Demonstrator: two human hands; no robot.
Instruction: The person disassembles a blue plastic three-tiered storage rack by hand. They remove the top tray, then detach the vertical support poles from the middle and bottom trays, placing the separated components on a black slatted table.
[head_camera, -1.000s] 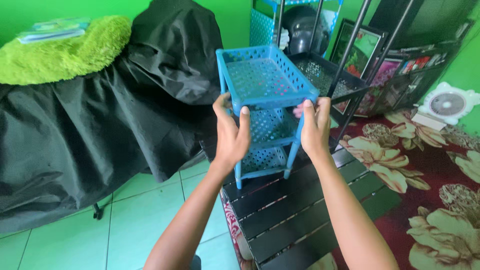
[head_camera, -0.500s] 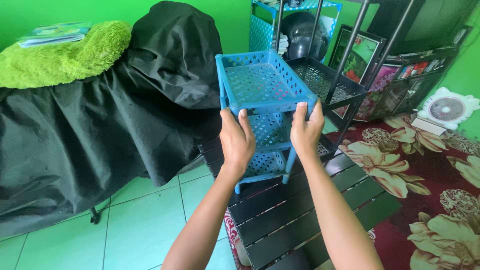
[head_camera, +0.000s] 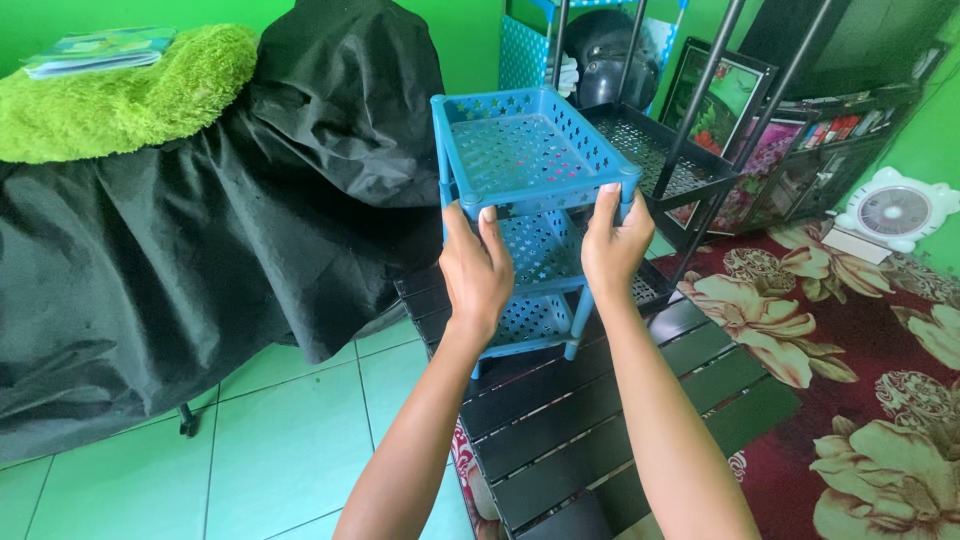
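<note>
Blue plastic rack (head_camera: 530, 160), 3 perforated tiers w/ star cut-outs, is what I've got in both hands, centre of view. Left hand (head_camera: 478, 268) is wrapped round the near-left corner post just under the top tier, fingers closed on it, thumb up along the post. Right hand (head_camera: 612, 243) is clamped on the near-right post the same way, fingertips (head_camera: 610, 190) touching the top tier's rim. Rack is upright, slightly tilted away from me; lower legs sit over the black slatted table (head_camera: 610, 420). Can't tell whether the feet touch the slats or hang just above.

Just beyond the blue rack, on the far right, a black metal rack (head_camera: 660, 150) w/ mesh shelves and thin upright rods. Behind that, a dark helmet (head_camera: 605, 60) and framed pictures (head_camera: 715, 95) leaning vs the green wall.

Left side: big black cover (head_camera: 200, 250) draped over something bulky, w/ a fuzzy green cushion (head_camera: 120, 95) on top at far left and thin booklets (head_camera: 95, 50) lying on the cushion. Floor is pale green tile (head_camera: 270, 440); right of the table a dark red carpet (head_camera: 870, 400) w/ large cream flowers, small white fan (head_camera: 893, 212) at far right.
</note>
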